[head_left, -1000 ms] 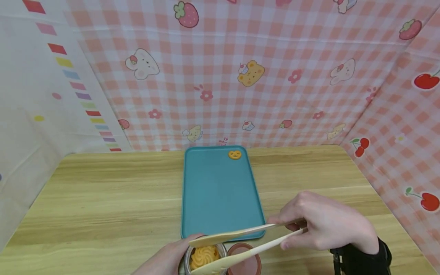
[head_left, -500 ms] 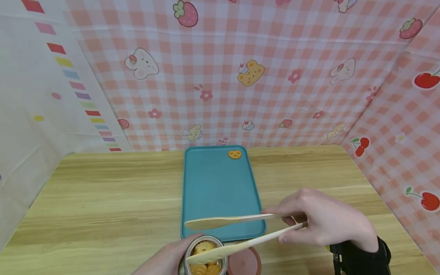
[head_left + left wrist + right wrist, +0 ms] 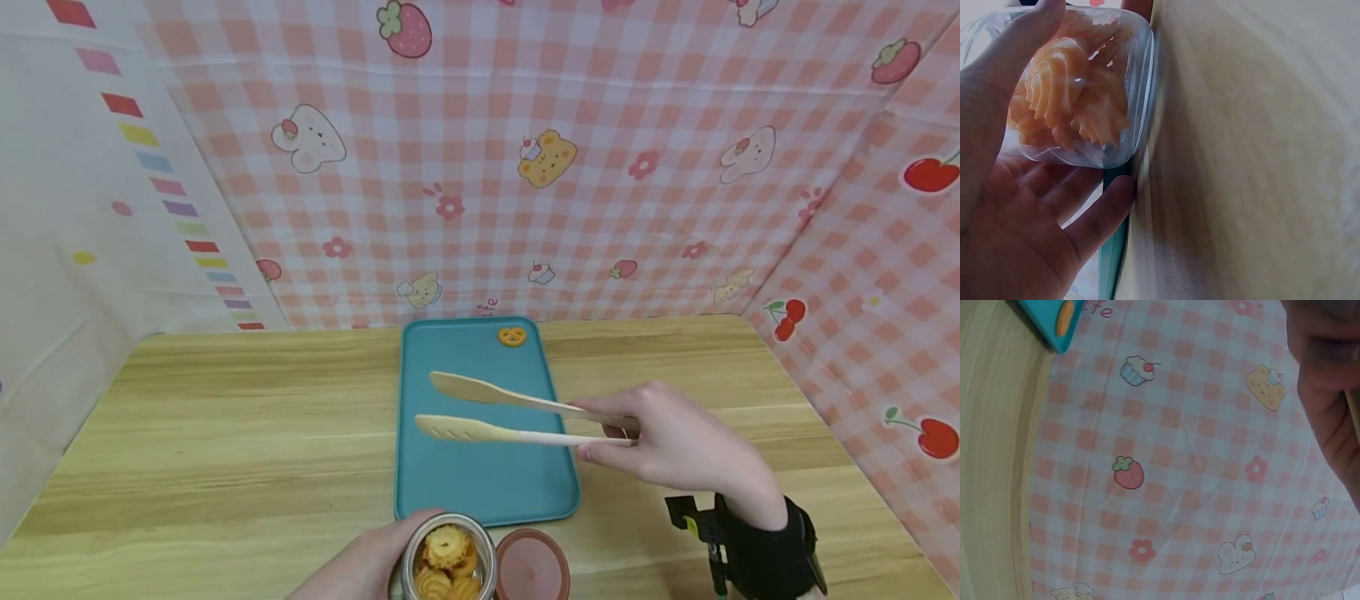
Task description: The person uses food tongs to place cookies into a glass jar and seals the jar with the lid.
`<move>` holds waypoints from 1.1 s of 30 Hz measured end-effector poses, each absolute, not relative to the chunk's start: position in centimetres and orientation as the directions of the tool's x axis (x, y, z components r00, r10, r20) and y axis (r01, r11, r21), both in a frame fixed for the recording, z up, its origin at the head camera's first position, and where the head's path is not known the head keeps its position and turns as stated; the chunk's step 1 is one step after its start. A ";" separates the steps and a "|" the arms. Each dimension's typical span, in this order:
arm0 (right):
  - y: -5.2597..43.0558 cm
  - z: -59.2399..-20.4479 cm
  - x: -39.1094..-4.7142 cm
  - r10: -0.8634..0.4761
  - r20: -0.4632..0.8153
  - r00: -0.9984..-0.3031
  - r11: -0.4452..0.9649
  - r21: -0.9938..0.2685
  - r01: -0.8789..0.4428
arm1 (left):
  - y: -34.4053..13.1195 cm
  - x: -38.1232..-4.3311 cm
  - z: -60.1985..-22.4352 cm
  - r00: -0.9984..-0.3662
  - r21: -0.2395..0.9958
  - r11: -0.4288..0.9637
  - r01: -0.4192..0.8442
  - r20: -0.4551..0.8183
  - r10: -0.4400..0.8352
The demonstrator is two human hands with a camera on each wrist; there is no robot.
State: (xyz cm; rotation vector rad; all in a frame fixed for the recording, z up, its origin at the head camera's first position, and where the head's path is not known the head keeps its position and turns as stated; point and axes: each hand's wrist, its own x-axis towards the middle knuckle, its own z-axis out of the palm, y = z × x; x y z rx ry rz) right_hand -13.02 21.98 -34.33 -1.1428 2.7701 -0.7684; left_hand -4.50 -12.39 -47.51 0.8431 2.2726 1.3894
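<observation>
In the head view my left hand [image 3: 372, 557] grips a clear jar [image 3: 491, 560] at the tray's near edge, thumb along its side. Piped butter cookies [image 3: 447, 547] fill part of the jar, and their ridges show through its wall in the left wrist view. My right hand [image 3: 667, 442] holds pale wooden tongs [image 3: 517, 436] by the handle end, thumb on one arm and fingers on the other. Over the middle of the blue tray [image 3: 480, 487] the tong arms stand apart, with nothing visible between them. The right wrist view catches only part of the right hand.
A pretzel-shaped biscuit [image 3: 504, 335] lies in the tray's far right corner. Right beside the jar is a round reddish lid [image 3: 532, 567]. The wooden table [image 3: 247, 433] ends at a pink checked cloth [image 3: 600, 225] behind and a similar one on the right.
The tongs have risen from the jar mouth and moved away from me over the tray. A large swirled cookie between their arms earlier is no longer there. The left hand and jar stay put.
</observation>
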 end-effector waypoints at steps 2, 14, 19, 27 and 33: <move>21.9 -34.6 -13.3 -0.630 0.127 -0.766 0.655 -0.443 -0.612 | -12.4 -4.5 -47.5 -0.763 0.882 0.348 0.318 0.020 0.646; 21.4 -36.4 -15.0 -0.458 0.162 -0.874 0.800 -0.354 -0.484 | -12.4 -4.5 -47.7 -0.760 0.864 0.359 0.352 0.040 0.649; 21.2 -37.3 -15.7 -0.400 0.169 -0.901 0.839 -0.328 -0.435 | -12.5 -4.5 -47.6 -0.762 0.866 0.359 0.349 0.038 0.647; 20.7 -38.8 -16.7 -0.254 0.147 -0.956 0.902 -0.322 -0.289 | -12.5 -4.5 -47.5 -0.762 0.862 0.362 0.355 0.042 0.647; 20.8 -40.3 -17.7 -0.209 0.149 -0.966 0.911 -0.330 -0.248 | -12.7 -4.6 -47.5 -0.751 0.845 0.359 0.397 0.074 0.656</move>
